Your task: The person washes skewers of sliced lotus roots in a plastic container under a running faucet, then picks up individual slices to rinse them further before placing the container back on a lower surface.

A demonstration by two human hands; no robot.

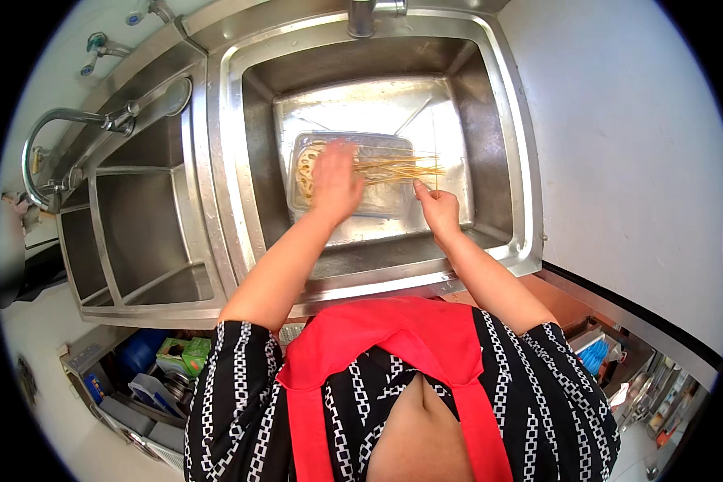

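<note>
A clear rectangular container (pixel 391 208) sits on the bottom of the stainless steel sink basin (pixel 373 241). Lotus root slices (pixel 306 172) on thin skewers lie at its left end, and the bundle of wooden skewers (pixel 397 165) sticks out past its right edge. My left hand (pixel 337 175), somewhat blurred, is spread flat over the slices, hiding part of them. At the sticks' right ends is my right hand (pixel 438 208), its thumb and fingers pinched around one skewer that stands crosswise to the others.
A faucet (pixel 361 18) rises at the basin's far edge. To the left is a second sink with divided basins (pixel 144 223) and a curved tap (pixel 66 114). A pale countertop (pixel 614 150) lies to the right. Below left, a shelf holds boxes (pixel 184 355) and other kitchen items.
</note>
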